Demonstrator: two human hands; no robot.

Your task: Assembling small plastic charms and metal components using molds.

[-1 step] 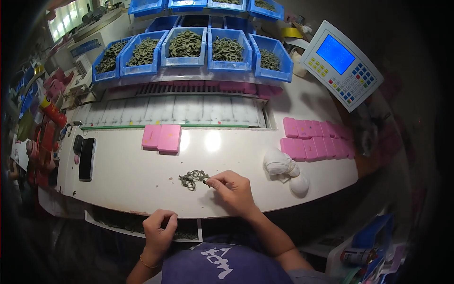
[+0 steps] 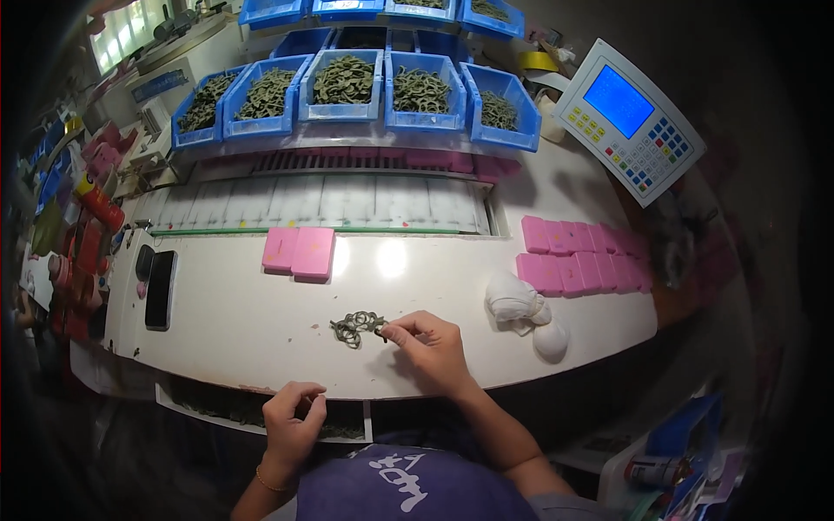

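Observation:
A small heap of dark green rings (image 2: 352, 328) lies on the white worktop (image 2: 226, 339), near its front. At the heap's right side, my right hand (image 2: 430, 347) pinches one dark ring (image 2: 380, 332) between thumb and forefinger. My left hand (image 2: 293, 418) is at the front edge of the worktop, above an open drawer (image 2: 217, 415). Its fingers are curled in with the thumb against them; whether they hold anything small is hidden. Dark green bits fill what shows of the drawer.
Blue bins (image 2: 341, 85) of green rings stand at the back, before a light panel (image 2: 347, 204). Two pink blocks (image 2: 311, 253) lie left of centre, with rows of pink blocks (image 2: 582, 271) at right beside a white cloth bundle (image 2: 512, 300). A phone (image 2: 161, 291) and a keypad display (image 2: 630, 122) flank the worktop.

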